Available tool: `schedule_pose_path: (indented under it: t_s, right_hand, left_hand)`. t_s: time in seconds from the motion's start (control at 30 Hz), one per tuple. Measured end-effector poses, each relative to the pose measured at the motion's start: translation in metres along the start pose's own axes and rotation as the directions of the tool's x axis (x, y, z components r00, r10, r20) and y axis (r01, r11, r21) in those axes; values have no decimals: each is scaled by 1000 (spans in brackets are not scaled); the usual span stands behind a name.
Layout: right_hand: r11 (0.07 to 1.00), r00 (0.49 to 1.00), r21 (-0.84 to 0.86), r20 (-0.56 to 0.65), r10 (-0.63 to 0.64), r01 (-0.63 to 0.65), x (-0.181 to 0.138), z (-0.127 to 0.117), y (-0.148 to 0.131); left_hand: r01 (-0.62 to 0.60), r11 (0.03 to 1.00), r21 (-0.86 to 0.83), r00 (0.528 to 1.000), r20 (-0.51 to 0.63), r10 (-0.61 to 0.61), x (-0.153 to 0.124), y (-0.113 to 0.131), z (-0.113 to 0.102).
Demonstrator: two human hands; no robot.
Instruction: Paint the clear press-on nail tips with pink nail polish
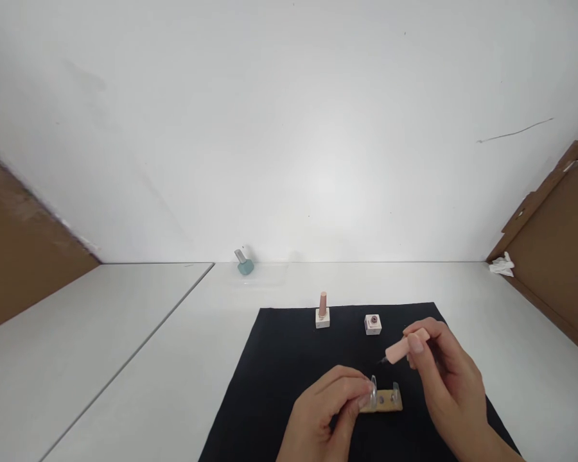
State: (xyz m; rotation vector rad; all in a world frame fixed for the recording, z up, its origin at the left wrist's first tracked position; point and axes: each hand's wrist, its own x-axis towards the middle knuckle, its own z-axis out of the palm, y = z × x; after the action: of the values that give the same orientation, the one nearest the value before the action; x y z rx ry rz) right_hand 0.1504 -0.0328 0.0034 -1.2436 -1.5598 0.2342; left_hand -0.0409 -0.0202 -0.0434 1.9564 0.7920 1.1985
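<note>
My right hand [443, 378] pinches a pink nail-polish cap with its brush [401, 350], the dark brush tip pointing left and down. My left hand [330, 410] is closed in a pinch on a clear false nail [373, 393] that stands at the left end of a small wooden holder [388, 403]. A second clear nail stands on that holder to the right. An uncapped white polish bottle [373, 324] sits further back on the black mat [279, 378]. A capped bottle [322, 312] with a pink cap stands to its left.
A teal nail-polish bottle [244, 263] leans at the far edge of the white table [139, 359] by the wall. Brown cardboard panels [559, 256] rise on both sides. A crumpled white scrap [501, 265] lies at the far right.
</note>
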Motion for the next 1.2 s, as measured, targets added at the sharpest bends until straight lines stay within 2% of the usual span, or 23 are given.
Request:
schedule_pose_path:
  t_s: [0.23, 0.3, 0.4, 0.47, 0.7, 0.77, 0.97, 1.03, 1.2]
  right_hand:
    - [989, 968, 122, 224, -111, 85, 1, -3, -10]
    - [993, 979, 89, 184, -92, 77, 1, -1, -8]
    - [1000, 997, 28, 71, 9, -11, 0, -1, -4]
    - [998, 997, 18, 52, 55, -56, 1, -2, -4]
    - [992, 977, 107, 192, -91, 71, 1, -3, -10]
    - [995, 981, 83, 185, -66, 51, 1, -1, -7]
    - [994, 994, 21, 49, 103, -104, 5, -4, -4]
    - [993, 992, 43, 57, 111, -114, 5, -6, -5]
    - [987, 987, 145, 154, 42, -65, 1, -5, -4]
  left_hand:
    - [-10, 1000, 6, 1000, 19, 10, 0, -3, 2]
    - [-14, 1000, 13, 1000, 13, 13, -1, -2, 2]
    - [-26, 999, 25, 999, 22, 25, -1, 0, 2]
    - [-27, 999, 29, 999, 33, 26, -1, 0, 1]
    - [-31, 999, 38, 999, 23, 30, -1, -2, 2]
    - [-29, 998, 48, 999, 29, 27, -1, -2, 1]
    - [-48, 997, 65, 997, 60, 45, -2, -1, 1]
    - [-58, 995, 75, 997, 49, 55, -2, -2, 1]
    - [-84, 988, 131, 996, 46, 78, -1, -1, 1]
